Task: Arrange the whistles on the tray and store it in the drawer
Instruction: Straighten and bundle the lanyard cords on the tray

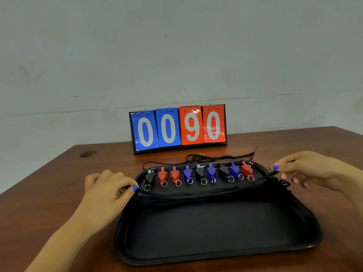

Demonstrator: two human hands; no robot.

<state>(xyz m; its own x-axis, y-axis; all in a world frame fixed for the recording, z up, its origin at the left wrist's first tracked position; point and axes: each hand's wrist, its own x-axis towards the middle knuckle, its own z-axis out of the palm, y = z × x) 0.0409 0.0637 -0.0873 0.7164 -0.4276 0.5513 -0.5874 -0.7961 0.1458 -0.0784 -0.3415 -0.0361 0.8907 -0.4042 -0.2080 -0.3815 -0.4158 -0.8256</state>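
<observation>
Whistles (200, 173) are sitting lined up on the tray (216, 252); we're pinching cords (196, 195) with both hands (110, 185) (300, 167); storing remains.

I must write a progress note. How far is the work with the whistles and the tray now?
Done: nine whistles lie in a row along the far side of the black tray. In hand: the left hand and right hand pinch the black cords at each end, stretching them across the tray. Left: storing the tray; no drawer is in view.
</observation>
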